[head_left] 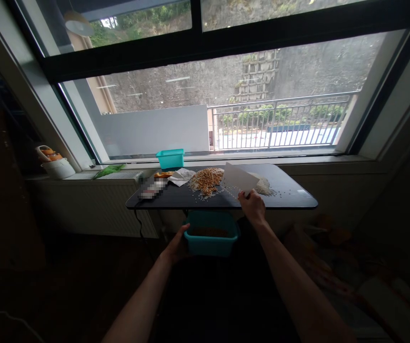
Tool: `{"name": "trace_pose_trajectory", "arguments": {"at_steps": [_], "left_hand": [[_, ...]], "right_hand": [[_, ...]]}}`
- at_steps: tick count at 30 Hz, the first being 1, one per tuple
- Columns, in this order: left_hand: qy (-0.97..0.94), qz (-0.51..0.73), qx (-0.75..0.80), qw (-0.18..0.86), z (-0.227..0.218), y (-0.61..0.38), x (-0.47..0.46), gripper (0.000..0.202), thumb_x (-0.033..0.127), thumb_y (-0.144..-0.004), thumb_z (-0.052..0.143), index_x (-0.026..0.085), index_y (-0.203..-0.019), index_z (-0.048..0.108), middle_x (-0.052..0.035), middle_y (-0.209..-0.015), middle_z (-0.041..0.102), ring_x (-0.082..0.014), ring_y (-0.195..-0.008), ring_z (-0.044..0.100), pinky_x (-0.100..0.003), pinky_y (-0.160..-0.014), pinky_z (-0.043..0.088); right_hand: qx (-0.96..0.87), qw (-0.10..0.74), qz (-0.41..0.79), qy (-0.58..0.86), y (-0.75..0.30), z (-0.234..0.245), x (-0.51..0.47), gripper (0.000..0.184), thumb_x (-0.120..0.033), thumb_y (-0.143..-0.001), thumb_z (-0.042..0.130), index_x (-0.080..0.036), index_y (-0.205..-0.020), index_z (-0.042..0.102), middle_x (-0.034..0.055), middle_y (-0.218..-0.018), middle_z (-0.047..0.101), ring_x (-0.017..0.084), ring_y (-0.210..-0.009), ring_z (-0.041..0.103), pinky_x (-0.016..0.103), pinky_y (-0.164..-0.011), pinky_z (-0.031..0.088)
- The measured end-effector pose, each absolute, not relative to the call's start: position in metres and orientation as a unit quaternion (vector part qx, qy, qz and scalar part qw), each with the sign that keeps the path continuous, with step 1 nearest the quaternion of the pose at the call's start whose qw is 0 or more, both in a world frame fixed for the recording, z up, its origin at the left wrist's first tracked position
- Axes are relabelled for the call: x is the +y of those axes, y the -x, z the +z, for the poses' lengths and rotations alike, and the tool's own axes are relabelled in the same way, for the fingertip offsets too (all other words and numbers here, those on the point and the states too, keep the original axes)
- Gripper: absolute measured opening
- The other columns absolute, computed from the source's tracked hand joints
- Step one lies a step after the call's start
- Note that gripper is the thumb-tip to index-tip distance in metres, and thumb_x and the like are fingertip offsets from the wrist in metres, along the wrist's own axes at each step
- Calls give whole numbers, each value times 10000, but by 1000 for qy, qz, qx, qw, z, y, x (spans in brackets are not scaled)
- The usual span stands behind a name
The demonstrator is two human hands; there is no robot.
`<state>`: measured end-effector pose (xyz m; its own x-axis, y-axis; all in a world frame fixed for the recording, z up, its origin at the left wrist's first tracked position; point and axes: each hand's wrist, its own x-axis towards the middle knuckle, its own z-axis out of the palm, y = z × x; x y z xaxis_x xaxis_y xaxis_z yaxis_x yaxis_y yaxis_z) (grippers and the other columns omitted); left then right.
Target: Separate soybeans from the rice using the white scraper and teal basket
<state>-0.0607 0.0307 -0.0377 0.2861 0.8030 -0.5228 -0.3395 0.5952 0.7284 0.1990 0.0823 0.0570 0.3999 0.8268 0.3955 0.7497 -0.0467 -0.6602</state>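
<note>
While the right hand (252,206) pinches the lower edge of a white card (239,178) just right of the golden kernel pile (207,181), the left hand (178,243) grips the side of a teal tub (210,245), which sits nearer than the pile and lower than the bench (294,195); its brownish contents are too dim to name. White grains (265,186) lie farther right of the pile, crumpled paper (181,177) just left of it, and a smaller teal container (171,159) behind it, to the left.

Bright daylight from window (190,90); lower corners near black; faint glare on counter (291,188); patch at its left pixelated.
</note>
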Motion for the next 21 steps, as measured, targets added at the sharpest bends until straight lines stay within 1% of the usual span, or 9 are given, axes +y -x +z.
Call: {"name": "trace_pose_trajectory", "arguments": {"at_steps": [4,8,14,17,21], "left_hand": [[-251,375,465,762,-39,62,31,569,605,-707,495,218,-1124,507,-77,-916,629,-242,-856,602,-336,-694,474],[-258,377,474,753,-38,59,31,569,610,-712,488,210,-1116,509,-77,-917,630,-237,-854,603,-333,-699,473],[-260,377,478,749,-38,58,31,574,607,-711,496,183,-1098,517,-90,-895,634,-235,-833,608,-317,-681,475],[-262,369,481,751,-36,57,32,579,612,-709,492,181,-1094,517,-92,-891,635,-239,-829,610,-323,-682,476],[-270,361,480,753,-33,52,33,535,607,-718,475,216,-1081,517,-71,-901,637,-239,-844,607,-344,-700,477]], "right_hand": [[-549,390,28,739,-191,53,86,278,-390,-790,440,-179,-865,606,98,-769,658,212,-710,610,278,-594,365],[-525,360,4,771,-207,56,86,319,-389,-794,432,-154,-915,610,133,-791,662,237,-735,625,298,-614,390],[-488,347,-10,801,-245,63,93,364,-373,-792,424,-106,-954,612,189,-850,658,292,-782,628,337,-627,404],[-474,347,-18,809,-261,63,100,370,-364,-794,424,-96,-969,610,194,-855,653,290,-786,625,333,-624,399],[-477,348,-25,807,-274,63,106,358,-366,-791,429,-104,-952,612,180,-840,650,275,-760,615,320,-605,379]]}}
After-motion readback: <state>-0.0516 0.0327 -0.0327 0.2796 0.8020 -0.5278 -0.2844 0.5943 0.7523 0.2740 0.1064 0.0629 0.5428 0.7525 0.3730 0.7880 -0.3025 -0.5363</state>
